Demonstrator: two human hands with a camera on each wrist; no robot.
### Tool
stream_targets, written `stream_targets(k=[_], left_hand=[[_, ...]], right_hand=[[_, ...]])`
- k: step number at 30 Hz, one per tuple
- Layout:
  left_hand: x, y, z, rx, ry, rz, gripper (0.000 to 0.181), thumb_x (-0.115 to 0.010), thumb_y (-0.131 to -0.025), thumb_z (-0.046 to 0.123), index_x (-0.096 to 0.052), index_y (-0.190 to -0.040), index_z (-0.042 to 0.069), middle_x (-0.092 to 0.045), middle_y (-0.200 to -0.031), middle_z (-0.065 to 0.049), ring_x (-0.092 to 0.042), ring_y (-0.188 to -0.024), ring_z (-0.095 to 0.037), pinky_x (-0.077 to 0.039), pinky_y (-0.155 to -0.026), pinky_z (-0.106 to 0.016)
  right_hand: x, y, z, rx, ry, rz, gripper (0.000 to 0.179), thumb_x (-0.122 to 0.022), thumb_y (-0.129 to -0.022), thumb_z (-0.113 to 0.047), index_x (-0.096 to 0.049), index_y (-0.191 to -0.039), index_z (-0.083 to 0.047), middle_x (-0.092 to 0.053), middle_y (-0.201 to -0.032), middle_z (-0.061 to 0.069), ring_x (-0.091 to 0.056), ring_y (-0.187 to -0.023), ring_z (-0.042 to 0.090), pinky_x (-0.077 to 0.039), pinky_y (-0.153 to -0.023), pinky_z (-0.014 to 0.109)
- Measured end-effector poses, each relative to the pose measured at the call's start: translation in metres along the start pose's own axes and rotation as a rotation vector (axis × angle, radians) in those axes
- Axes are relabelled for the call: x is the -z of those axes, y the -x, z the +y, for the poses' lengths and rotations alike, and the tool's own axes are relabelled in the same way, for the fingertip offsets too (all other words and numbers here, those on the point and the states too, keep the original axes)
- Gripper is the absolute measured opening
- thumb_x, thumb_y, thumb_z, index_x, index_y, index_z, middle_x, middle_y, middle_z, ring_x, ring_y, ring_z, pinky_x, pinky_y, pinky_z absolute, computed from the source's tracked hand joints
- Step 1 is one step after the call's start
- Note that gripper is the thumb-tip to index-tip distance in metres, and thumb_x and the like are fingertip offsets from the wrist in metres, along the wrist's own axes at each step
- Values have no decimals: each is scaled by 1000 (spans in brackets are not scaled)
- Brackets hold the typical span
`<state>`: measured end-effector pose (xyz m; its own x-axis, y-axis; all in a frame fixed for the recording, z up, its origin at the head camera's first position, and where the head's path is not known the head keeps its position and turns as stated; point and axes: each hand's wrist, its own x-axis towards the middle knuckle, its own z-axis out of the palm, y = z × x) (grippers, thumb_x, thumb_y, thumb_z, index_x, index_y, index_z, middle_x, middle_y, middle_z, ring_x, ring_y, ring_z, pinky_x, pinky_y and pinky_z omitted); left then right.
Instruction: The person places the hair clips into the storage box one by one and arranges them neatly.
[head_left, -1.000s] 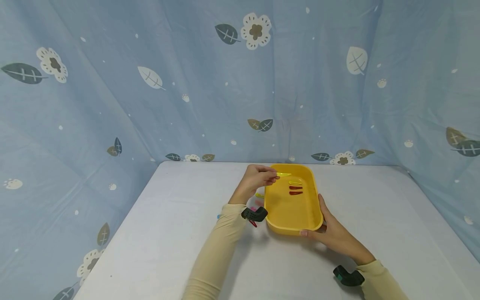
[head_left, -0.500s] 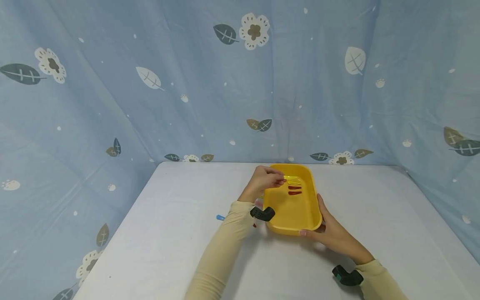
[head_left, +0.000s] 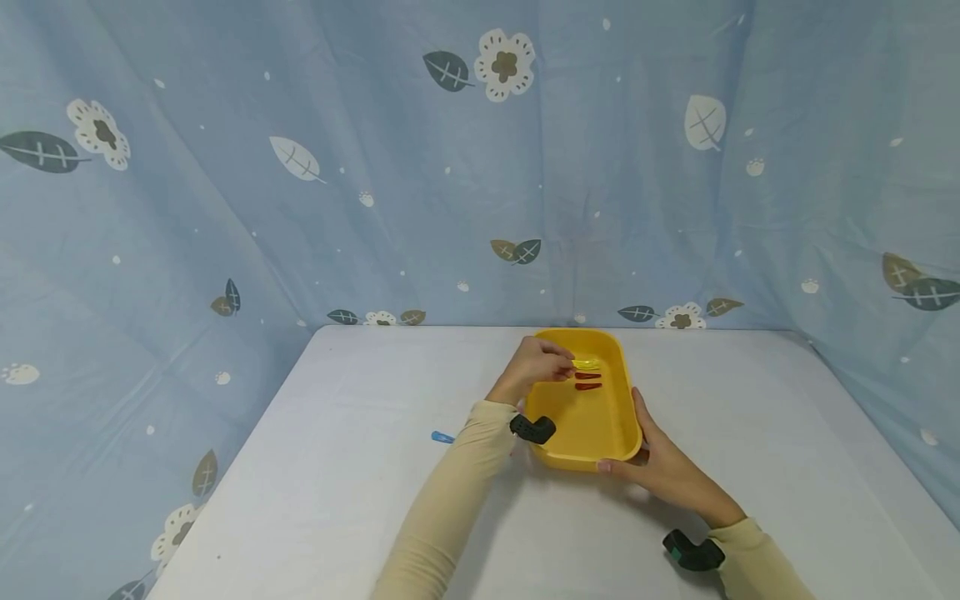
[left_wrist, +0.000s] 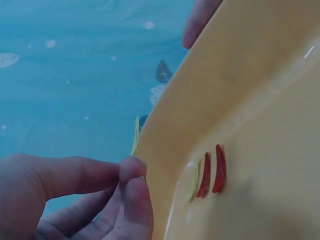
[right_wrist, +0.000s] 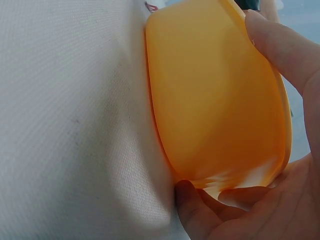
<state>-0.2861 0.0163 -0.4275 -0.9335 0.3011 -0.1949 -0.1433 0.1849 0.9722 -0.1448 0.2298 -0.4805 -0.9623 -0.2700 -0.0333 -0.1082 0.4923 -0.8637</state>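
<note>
My left hand (head_left: 534,365) is over the far left part of a yellow tray (head_left: 577,429). Its thumb and finger pinch a slim yellow hair clip (left_wrist: 135,136), whose end sticks out past the fingertips. On the tray floor, two red hair clips (left_wrist: 219,169) lie side by side, with another yellow hair clip (left_wrist: 193,181) beside them. My right hand (head_left: 671,475) grips the tray's near right corner, thumb at the rim and fingers along the outer side, as the right wrist view shows.
A blue hair clip (head_left: 442,437) lies on the white table (head_left: 337,500) left of the tray, near the left sleeve (head_left: 450,500). Part of a red clip (right_wrist: 151,7) shows beyond the tray in the right wrist view. A blue patterned curtain (head_left: 375,167) hangs behind.
My left hand has moved right and slightly nearer over the tray with the yellow hair clip, approaching the row of clips. The right hand stays on the tray corner.
</note>
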Motion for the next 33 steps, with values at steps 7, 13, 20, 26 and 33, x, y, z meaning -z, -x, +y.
stream_targets(k=[7,13,20,26,33], left_hand=[[-5,0,-1,12,-31,-20,18,-66,-98,2,-74,-109,-9,-77,-101,-25,-78,-89,-30,-63,-86,-38],[-9,2,0,37,-26,-26,18,-65,-98,0,-73,-110,-10,-76,-105,-26,-75,-104,-39,-58,-98,-47],[-13,1,-1,57,-75,-21,16,-69,-95,1,-75,-107,-9,-77,-98,-23,-77,-97,-37,-62,-88,-39],[-14,1,-1,68,-86,-34,20,-68,-95,0,-74,-112,-10,-77,-101,-22,-76,-99,-36,-61,-91,-40],[-16,-2,-4,70,-112,-30,18,-69,-95,1,-75,-109,-9,-77,-96,-18,-76,-86,-27,-63,-87,-37]], right_hand=[[0,0,0,-11,9,1,124,-80,-91,-40,19,-164,-21,-4,-174,21,-48,-140,38,-55,-103,41],[0,1,0,-12,12,1,124,-80,-91,-40,18,-165,-21,-5,-174,20,-49,-139,37,-56,-102,38],[0,0,1,-22,11,1,124,-79,-91,-40,18,-165,-21,-5,-174,20,-48,-141,37,-54,-104,42],[0,1,0,-12,10,2,123,-79,-92,-38,18,-165,-20,-3,-174,20,-48,-141,37,-55,-104,41],[1,2,-1,-9,15,7,123,-79,-91,-39,18,-165,-21,-3,-174,20,-47,-143,39,-52,-107,47]])
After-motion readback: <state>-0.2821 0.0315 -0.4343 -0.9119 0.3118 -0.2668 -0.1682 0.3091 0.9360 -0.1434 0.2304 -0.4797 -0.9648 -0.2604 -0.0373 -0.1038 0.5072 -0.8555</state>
